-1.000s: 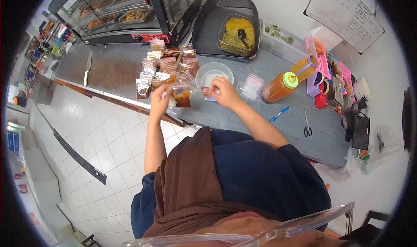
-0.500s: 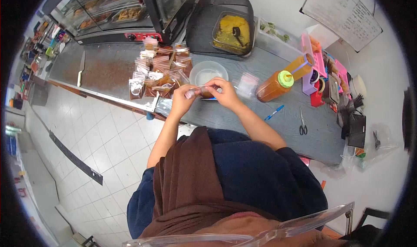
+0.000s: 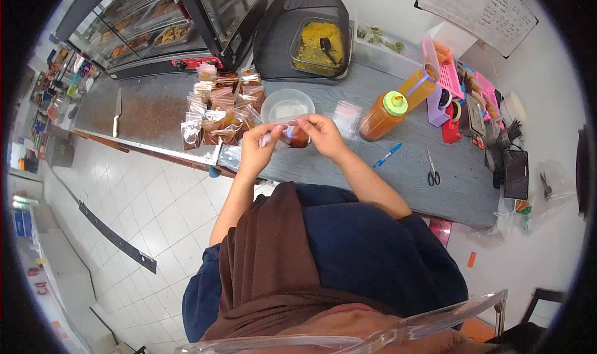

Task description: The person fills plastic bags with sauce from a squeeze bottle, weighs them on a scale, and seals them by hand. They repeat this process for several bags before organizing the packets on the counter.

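Between my hands hangs a small clear zip bag [image 3: 300, 139] with reddish-brown sauce in its lower part. My left hand [image 3: 257, 145] pinches one end of its top edge, fingers closed. At the other end my right hand [image 3: 323, 135] grips the same edge between thumb and fingers. Just beyond the hands a translucent round bowl [image 3: 287, 99] sits on the counter. Left of it lie several filled sauce bags [image 3: 224, 114] in a pile. To the right are a stack of flat clear zip bags [image 3: 346, 117] and a sauce squeeze bottle [image 3: 380, 119] with a green cap.
A blue pen [image 3: 388, 155] and scissors [image 3: 433, 170] lie on the grey counter [image 3: 348, 173] at right. Behind stand a glass dish of yellow food [image 3: 311, 33] and a heated display case [image 3: 186, 65]. A knife [image 3: 117, 114] rests at far left.
The view has shifted slightly. More of the sauce-filled lower part of the bag shows below my fingers, and both hands still pinch its top edge.
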### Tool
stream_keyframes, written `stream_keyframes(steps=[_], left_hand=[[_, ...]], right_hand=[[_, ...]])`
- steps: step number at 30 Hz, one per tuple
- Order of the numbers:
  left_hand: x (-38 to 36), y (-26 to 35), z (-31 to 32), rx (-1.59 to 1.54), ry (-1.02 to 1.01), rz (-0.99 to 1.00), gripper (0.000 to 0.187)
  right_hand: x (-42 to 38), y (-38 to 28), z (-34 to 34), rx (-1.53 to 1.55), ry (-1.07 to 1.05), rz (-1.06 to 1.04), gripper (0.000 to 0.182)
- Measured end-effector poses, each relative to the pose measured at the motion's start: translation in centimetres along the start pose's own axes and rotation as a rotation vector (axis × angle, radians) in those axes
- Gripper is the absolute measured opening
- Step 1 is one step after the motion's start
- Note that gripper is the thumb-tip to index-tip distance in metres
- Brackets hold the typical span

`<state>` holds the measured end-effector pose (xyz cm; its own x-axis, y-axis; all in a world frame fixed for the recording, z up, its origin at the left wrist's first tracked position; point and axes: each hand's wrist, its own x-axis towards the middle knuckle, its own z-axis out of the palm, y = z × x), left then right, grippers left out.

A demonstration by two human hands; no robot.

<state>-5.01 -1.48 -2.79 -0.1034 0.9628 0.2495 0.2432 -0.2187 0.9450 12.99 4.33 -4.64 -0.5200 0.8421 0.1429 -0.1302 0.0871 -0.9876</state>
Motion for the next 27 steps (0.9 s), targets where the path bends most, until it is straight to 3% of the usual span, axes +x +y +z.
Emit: stream_keyframes(steps=[2,7,10,17,20,23,27], left_hand=[[-0.2,0.4,0.0,-0.096,0.026,-0.041,0.019],[-0.6,1.0,-0.8,0.184,0.065,0.250,0.010],[-0.9,2.5,-1.0,0.365,0.085,0.367,0.006],[-1.8,2.2,-2.8,0.548,0.068,0.485,0.007],[-2.3,1.4,-4.4,0.549,0.093,0.419,0.007],[-2.5,-0.4,-6.6,0.476,0.073,0.206,0.008],[0.3,-6.5,-10.4,0.540,0.169,0.011,0.024]], right_hand=[[-0.2,-0.6,-0.1,-0.025,-0.002,0.016,0.020],[-0.8,-1.1,1.2,0.016,0.070,0.024,0.020],[-0.4,-2.6,2.0,-0.314,0.018,-0.307,0.018],[0.7,-3.7,3.7,-0.542,-0.072,-0.268,0.030],[1.8,-2.8,4.5,-0.625,-0.106,-0.175,0.045],[2.4,-0.9,6.1,-0.687,-0.081,-0.124,0.062],[2.4,0.9,6.7,-0.709,-0.100,-0.031,0.062]])
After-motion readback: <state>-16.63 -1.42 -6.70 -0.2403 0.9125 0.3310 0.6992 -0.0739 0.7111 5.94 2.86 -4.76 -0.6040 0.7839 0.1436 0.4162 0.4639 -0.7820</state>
